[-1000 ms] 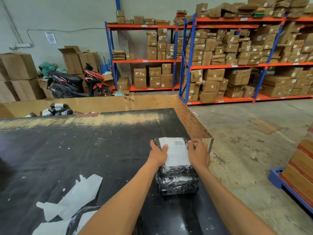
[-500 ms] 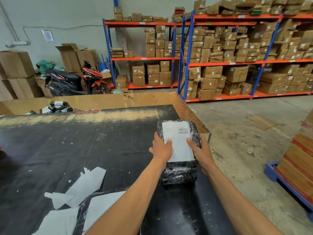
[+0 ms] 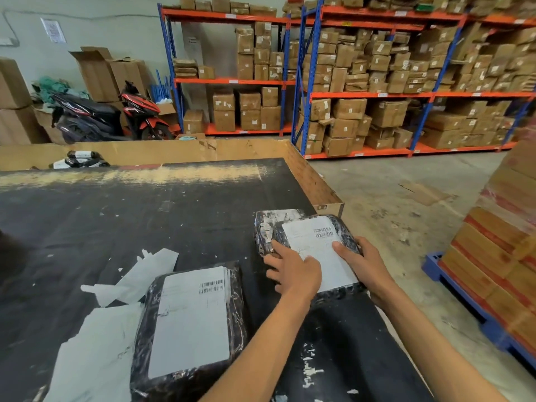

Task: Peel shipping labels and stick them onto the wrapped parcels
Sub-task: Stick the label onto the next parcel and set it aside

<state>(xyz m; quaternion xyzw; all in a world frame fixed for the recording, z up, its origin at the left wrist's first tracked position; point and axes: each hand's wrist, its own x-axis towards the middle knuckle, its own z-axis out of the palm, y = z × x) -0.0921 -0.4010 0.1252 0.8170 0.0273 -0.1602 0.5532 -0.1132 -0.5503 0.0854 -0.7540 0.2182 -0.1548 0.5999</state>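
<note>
Near the right edge of the black counter (image 3: 116, 216), the person holds a black-wrapped parcel (image 3: 345, 227) with a white shipping label (image 3: 316, 245) on its top face. The right hand (image 3: 362, 259) grips the parcel's right side, fingers curled round the edge and the thumb lying on the label. The left hand (image 3: 293, 271) rests flat on the label's left part, fingers spread and fairly straight, pressing down. This parcel lies partly over a second wrapped parcel (image 3: 265, 227) whose left portion sticks out beneath it, with white scraps on its wrapping; whether the upper parcel sits fully on it or is lifted slightly is hard to tell from this angle.

Nearer the person and to the left, another labelled parcel (image 3: 191, 320) lies flat on the counter, its large white label printed with a barcode toward the upper right. Just beside it on the left lie torn sheets of white backing paper (image 3: 95, 355), and one more crumpled piece (image 3: 139, 277) sits a little farther up the counter.

A low cardboard wall (image 3: 174, 150) borders the counter's far and right edges, and a few dark wrapped parcels (image 3: 81, 159) show behind it at far left. Beyond stand a parked scooter (image 3: 110, 114) and blue-and-orange shelves (image 3: 362, 95) packed with cardboard boxes. A stack of boxes on a blue pallet (image 3: 464, 300) stands on the floor at right.
</note>
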